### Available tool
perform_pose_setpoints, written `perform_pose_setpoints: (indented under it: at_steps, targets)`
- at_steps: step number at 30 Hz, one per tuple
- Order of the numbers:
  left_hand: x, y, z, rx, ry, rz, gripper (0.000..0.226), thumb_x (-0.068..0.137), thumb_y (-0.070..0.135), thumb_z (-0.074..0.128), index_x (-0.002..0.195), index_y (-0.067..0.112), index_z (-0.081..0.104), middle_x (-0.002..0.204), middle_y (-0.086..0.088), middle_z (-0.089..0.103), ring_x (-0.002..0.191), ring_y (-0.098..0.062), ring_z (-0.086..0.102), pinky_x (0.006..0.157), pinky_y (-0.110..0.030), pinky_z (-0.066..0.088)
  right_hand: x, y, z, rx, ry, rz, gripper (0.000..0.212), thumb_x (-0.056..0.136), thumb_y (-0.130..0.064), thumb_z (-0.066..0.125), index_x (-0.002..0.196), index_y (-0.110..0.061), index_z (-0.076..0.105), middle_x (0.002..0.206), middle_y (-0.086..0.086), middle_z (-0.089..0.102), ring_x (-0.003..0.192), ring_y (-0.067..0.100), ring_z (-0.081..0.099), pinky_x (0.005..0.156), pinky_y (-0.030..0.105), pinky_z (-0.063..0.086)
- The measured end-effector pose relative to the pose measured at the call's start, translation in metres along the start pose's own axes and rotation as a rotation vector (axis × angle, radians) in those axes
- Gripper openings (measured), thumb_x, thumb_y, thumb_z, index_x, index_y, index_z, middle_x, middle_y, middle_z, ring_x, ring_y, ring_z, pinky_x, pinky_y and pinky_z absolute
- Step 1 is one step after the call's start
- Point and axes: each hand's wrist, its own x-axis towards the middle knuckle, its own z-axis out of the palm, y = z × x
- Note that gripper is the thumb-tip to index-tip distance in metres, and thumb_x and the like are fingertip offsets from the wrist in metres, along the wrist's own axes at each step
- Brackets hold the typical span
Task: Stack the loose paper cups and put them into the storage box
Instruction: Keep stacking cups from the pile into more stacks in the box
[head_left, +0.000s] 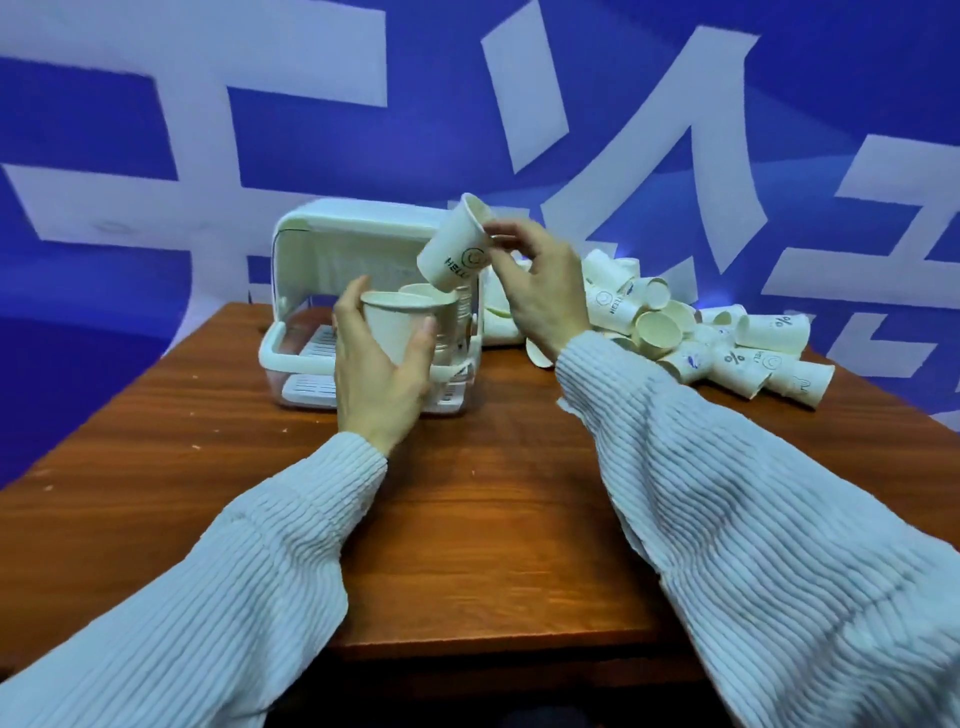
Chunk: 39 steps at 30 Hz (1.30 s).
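The person sits at a brown desk; both arms wear white ribbed sleeves. The left hand grips a cup that stands upright, open end up; its thumb is on the right side of the cup and its fingers curl round the left side. The right hand holds a second cup up in the air, tilted, with its open end up and to the right; the thumb and first fingers pinch it near the rim, and the other fingers are spread a little. The tilted cup has a smiley face and dark letters on it; its bottom end is just above the left hand's cup.

The box sits near the far edge of the desk, behind the left hand; it is white with a clear front and its lid is flipped up. Inside it, at the right side, stands a stack of cups; the left part of the box shows a white slotted floor.

A pile of loose cups lies on the far right corner of the desk, well apart from the box; most lie on their sides, touching one another. Behind the desk hangs a blue wall with big white shapes.
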Motion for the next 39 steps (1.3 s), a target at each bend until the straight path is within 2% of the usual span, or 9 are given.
perform_pose_setpoints:
  at_steps: [3,7,12,17,19,22,28,32,39]
  targets:
    - [0.008,-0.008,-0.018,0.017,0.047,-0.02,0.071,0.092,0.04,0.073,0.146,0.018,0.033,0.143,-0.003,0.046,0.127,-0.019,0.048,0.103,-0.03,0.042,0.016,-0.004,0.025,-0.142,-0.156,-0.043,0.027,0.094,-0.014,0.065,0.116,-0.021,0.078,0.114,-0.005,0.078,0.109,0.013,0.07,0.101,0.036,0.053]
    - [0.019,-0.02,-0.031,0.056,0.102,-0.012,0.07,0.087,0.05,0.072,0.141,0.024,0.037,0.139,0.001,0.051,0.127,-0.023,0.05,0.1,-0.017,0.036,0.023,-0.002,0.044,-0.355,-0.391,-0.033,0.035,0.092,-0.017,0.06,0.12,-0.031,0.077,0.124,-0.006,0.075,0.117,0.02,0.067,0.103,0.04,0.051]
    - [0.039,-0.015,-0.033,0.031,0.112,-0.013,0.07,0.085,0.051,0.074,0.139,0.025,0.037,0.135,0.003,0.053,0.122,-0.021,0.055,0.1,-0.036,0.048,0.014,0.009,0.051,-0.456,-0.635,-0.003,0.035,0.1,-0.021,0.053,0.129,-0.028,0.072,0.133,-0.004,0.07,0.128,0.021,0.062,0.11,0.034,0.046]
    - [0.083,0.003,-0.014,-0.005,0.067,0.016,0.083,0.084,0.044,0.079,0.148,0.016,0.035,0.144,-0.004,0.047,0.132,-0.018,0.046,0.111,-0.043,0.044,0.005,0.019,0.05,-0.357,-0.411,0.032,0.037,0.098,-0.031,0.058,0.134,-0.027,0.067,0.135,0.003,0.064,0.129,0.022,0.054,0.114,0.04,0.04]
    - [0.096,0.01,-0.002,0.032,0.026,0.029,0.088,0.084,0.043,0.079,0.152,0.012,0.033,0.147,-0.007,0.045,0.135,-0.02,0.043,0.115,-0.033,0.036,-0.002,0.023,0.046,-0.277,-0.233,0.097,0.033,0.096,-0.03,0.059,0.128,-0.027,0.067,0.127,0.0,0.066,0.123,0.02,0.056,0.11,0.04,0.042]
    - [0.105,0.011,0.015,0.167,-0.098,0.08,0.085,0.086,0.041,0.079,0.151,0.006,0.037,0.142,-0.013,0.046,0.134,-0.025,0.044,0.106,-0.018,0.026,-0.014,0.03,0.042,-0.261,-0.186,0.119,0.03,0.095,-0.03,0.06,0.123,-0.024,0.067,0.12,-0.003,0.069,0.118,0.019,0.058,0.105,0.042,0.046]
    - [0.081,-0.023,0.028,0.704,-0.387,0.095,0.086,0.085,0.077,0.05,0.147,0.019,0.043,0.142,-0.012,0.047,0.129,-0.035,0.048,0.104,-0.05,0.043,-0.028,0.038,0.031,-0.225,-0.205,0.141,0.03,0.096,-0.029,0.064,0.124,-0.021,0.066,0.12,-0.004,0.07,0.118,0.014,0.057,0.104,0.038,0.046]
    - [0.081,-0.03,0.025,0.556,-0.562,-0.045,0.1,0.074,0.075,0.062,0.153,0.024,0.026,0.143,-0.014,0.051,0.129,-0.037,0.052,0.105,-0.051,0.046,-0.035,0.036,0.031,-0.245,-0.21,0.176,0.034,0.096,-0.026,0.062,0.129,-0.022,0.063,0.121,-0.003,0.069,0.118,0.016,0.057,0.092,0.025,0.038]
    - [0.092,-0.043,0.022,0.489,-0.333,-0.214,0.096,0.078,0.048,0.081,0.149,0.017,0.025,0.14,-0.019,0.052,0.129,-0.039,0.051,0.103,-0.048,0.043,-0.045,0.038,0.036,-0.192,-0.238,0.23,0.042,0.088,-0.034,0.058,0.129,-0.025,0.06,0.113,-0.006,0.07,0.111,0.019,0.065,0.097,0.045,0.052]
